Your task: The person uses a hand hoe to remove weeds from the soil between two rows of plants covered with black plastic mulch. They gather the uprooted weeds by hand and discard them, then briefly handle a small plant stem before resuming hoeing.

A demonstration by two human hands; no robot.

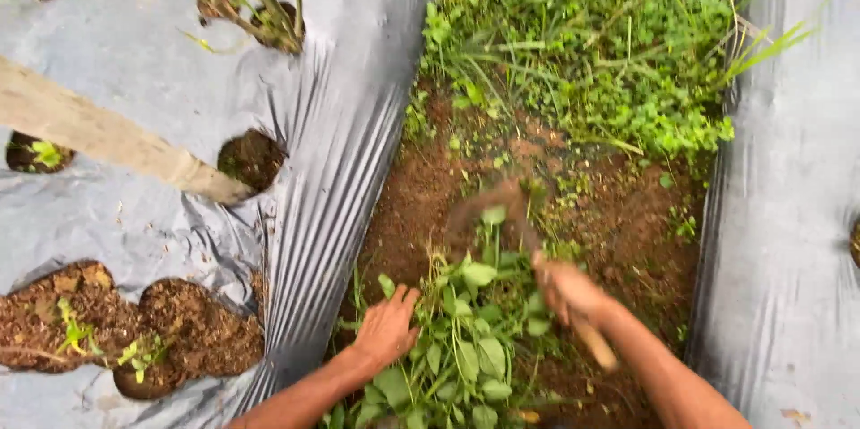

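My left hand (387,329) lies on a heap of cut green weeds (466,339) in the soil furrow, fingers spread and pressing the leaves down. My right hand (566,290) is closed around the wooden handle of a small hoe (596,344). The tool's curved blade (488,205) is blurred by motion, just beyond the weed heap over bare brown soil. Both forearms come in from the bottom edge.
Silver plastic mulch (349,115) covers the raised beds on the left and right (788,214), with planting holes (251,158) showing soil and seedlings. A bamboo stake (98,135) slants across the left bed. Dense grass and weeds (609,53) fill the far furrow.
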